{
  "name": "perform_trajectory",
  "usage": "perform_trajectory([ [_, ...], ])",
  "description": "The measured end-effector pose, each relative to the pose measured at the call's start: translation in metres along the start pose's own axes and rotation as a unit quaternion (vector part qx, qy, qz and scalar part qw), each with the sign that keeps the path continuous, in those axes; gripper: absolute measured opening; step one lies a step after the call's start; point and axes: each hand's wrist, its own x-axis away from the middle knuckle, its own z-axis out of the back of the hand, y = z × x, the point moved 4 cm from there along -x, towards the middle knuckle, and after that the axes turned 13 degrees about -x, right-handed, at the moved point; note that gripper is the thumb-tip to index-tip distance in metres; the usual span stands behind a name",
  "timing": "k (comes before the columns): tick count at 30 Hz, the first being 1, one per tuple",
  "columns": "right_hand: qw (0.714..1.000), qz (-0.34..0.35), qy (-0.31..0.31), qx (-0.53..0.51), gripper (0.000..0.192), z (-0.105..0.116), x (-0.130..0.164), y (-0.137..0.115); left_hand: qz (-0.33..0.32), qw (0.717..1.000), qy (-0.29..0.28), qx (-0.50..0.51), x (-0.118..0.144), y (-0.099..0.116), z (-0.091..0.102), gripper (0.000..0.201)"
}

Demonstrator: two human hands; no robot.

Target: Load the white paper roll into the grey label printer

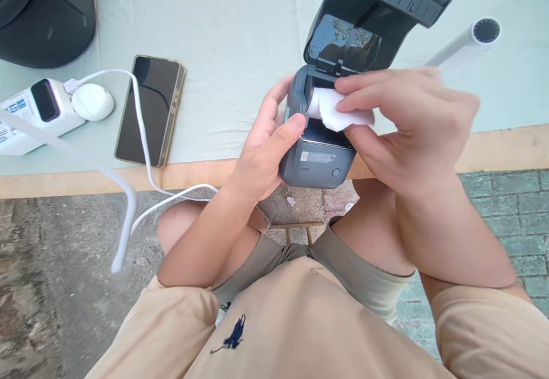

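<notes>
Matt paper roll (337,110), smooth plastic printer (316,167)

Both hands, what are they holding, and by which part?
Left hand: the dark grey, boxy plastic printer, by its left side. Right hand: the white paper roll, by its loose end.

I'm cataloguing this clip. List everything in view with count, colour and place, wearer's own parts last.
printer: one, dark grey, lid open, in the hands
paper: one piece, white, at printer's opening
phone: one, dark screen, left on table
box: one, white, dark screen, far left
oval case: one, white, beside box
cable: count unclear, white, across phone
bag: one, black, upper left
tube: one, white, dark end, upper right
table: one, pale cloth, wooden edge, ahead
scrap: one, whitish, on ground
ground: grey left, greenish right
shirt: one, beige, bottom
shorts: one pair, olive-grey, bottom
left hand: one, bare, holding printer
right hand: one, bare, pinching paper
</notes>
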Motion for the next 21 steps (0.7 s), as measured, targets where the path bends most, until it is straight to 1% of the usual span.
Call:
perform_trajectory([
  [3,0.998,0.047,0.035,-0.006,0.015,0.004,0.002,-0.003,-0.008,1.000,-0.012,0.002,-0.001,0.000,0.000,0.034],
  [5,0.996,0.080,0.041,-0.005,0.015,0.003,0.003,-0.008,-0.014,1.000,-0.021,0.006,-0.002,-0.003,0.001,0.035],
  [8,0.992,0.121,0.023,-0.007,0.015,-0.002,0.006,-0.016,-0.062,0.997,-0.044,0.012,-0.005,-0.005,0.002,0.044],
  [10,0.991,0.131,-0.005,-0.007,0.014,-0.007,0.008,-0.021,-0.075,0.996,-0.045,0.001,-0.004,-0.006,0.002,0.052],
  [13,0.991,0.119,-0.034,-0.043,0.015,-0.007,0.009,-0.022,-0.011,1.000,-0.006,-0.027,-0.002,-0.006,0.001,0.058],
  [15,0.992,0.097,-0.024,-0.076,0.012,-0.003,0.008,-0.018,0.009,0.999,0.011,-0.039,0.001,-0.003,0.000,0.067],
  [17,0.994,0.073,-0.002,-0.076,0.012,0.003,0.006,-0.013,0.013,0.998,0.017,-0.053,0.002,-0.001,-0.001,0.075],
  [18,0.996,0.060,-0.001,-0.061,0.017,0.005,0.006,-0.010,0.010,0.998,0.017,-0.061,0.003,0.000,0.000,0.079],
  [20,0.999,0.033,-0.020,-0.024,0.030,0.006,0.004,-0.006,-0.008,0.997,0.006,-0.079,0.002,-0.001,0.001,0.082],
  [21,0.999,0.021,-0.039,-0.010,0.035,0.005,0.004,-0.005,-0.017,0.996,0.000,-0.083,0.001,-0.002,0.001,0.081],
])
